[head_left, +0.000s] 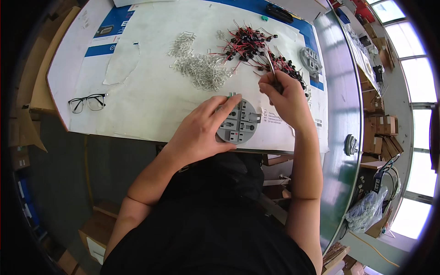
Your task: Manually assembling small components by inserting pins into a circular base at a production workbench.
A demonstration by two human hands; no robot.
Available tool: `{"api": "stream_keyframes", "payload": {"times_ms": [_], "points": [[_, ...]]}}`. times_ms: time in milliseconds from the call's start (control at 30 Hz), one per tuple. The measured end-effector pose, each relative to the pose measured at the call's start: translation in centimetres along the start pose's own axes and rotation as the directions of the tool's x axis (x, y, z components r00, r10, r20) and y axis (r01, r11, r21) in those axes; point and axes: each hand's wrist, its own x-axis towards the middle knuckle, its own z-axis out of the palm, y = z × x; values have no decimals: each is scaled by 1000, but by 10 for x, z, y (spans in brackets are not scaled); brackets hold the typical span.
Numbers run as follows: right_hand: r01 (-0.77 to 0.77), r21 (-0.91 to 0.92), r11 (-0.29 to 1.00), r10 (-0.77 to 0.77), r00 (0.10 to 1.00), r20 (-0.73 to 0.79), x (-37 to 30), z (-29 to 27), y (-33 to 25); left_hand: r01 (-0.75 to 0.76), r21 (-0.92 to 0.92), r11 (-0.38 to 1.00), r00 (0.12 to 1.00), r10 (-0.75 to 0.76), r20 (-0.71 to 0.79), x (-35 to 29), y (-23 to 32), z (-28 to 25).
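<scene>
My left hand (pixel 201 126) curls around a round grey plastic part (pixel 242 130) near the table's front edge. Its thumb is at the near rim and its fingers reach over the far side, covering the left portion. Small slots and raised blocks show on the part's face. In my right hand (pixel 286 94) is a slim pointed metal tool (pixel 271 64), tweezers by its look, with the tip away from me. That tip is beside a pile of small black components with red and black wires (pixel 250 43). More of these wired components (pixel 288 68) lie just beyond my right hand.
Bent clear or silvery pieces (pixel 201 68) are heaped mid-table. Eyeglasses (pixel 89 103) lie at the left. Another grey part (pixel 311 62) sits at the far right, and one more (pixel 351 145) rests on the green-edged surface. A black object (pixel 279 13) is at the back.
</scene>
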Motion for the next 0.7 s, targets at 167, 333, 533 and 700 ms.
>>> {"api": "stream_keyframes", "payload": {"times_ms": [167, 333, 533, 700], "points": [[-160, 105, 982, 150, 984, 98, -9, 1, -4, 5, 57, 998, 1000, -6, 10, 3, -5, 7], [-210, 52, 976, 205, 975, 87, -3, 12, -7, 31, 15, 999, 999, -32, 28, 5, -3, 5], [-217, -19, 976, 218, 971, 96, 4, 22, -14, 67, -9, 998, 997, -67, 43, 3, -5, 5], [-251, -5, 968, 250, 960, 126, 10, 17, -13, 79, -14, 997, 996, -78, 49, 2, -5, 4]]}}
